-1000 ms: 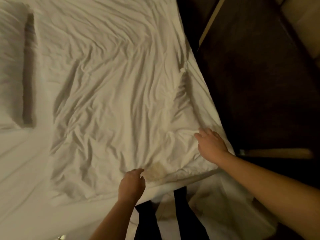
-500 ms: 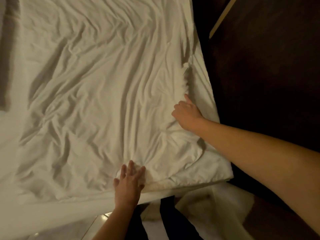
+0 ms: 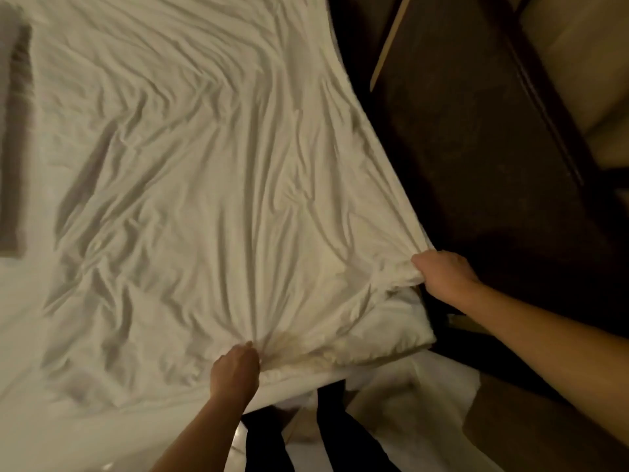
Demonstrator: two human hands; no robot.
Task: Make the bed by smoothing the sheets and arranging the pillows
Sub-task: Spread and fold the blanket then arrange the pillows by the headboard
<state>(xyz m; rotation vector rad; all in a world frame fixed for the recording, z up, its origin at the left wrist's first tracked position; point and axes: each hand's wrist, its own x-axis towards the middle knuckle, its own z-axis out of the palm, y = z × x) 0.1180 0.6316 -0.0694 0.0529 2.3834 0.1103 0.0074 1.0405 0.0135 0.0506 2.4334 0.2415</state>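
A wrinkled white sheet (image 3: 204,199) covers most of the bed and fills the head view. My left hand (image 3: 235,373) grips a bunched fold of the sheet at its near edge, with creases fanning out from the fist. My right hand (image 3: 442,274) grips the sheet's right edge close to the near corner, pulling the cloth taut. Under that corner the thick white mattress corner (image 3: 405,332) shows. A pillow (image 3: 13,137) lies at the far left edge, partly cut off.
A dark floor (image 3: 476,165) runs along the bed's right side, crossed by a pale wooden strip (image 3: 391,46). A light wall or furniture panel (image 3: 585,56) stands at the top right. More white cloth (image 3: 425,403) hangs by my dark trouser legs (image 3: 340,437).
My left hand went from lying flat on the sheet to gripping a fold. My right hand moved from the sheet's top to its right edge and took hold there.
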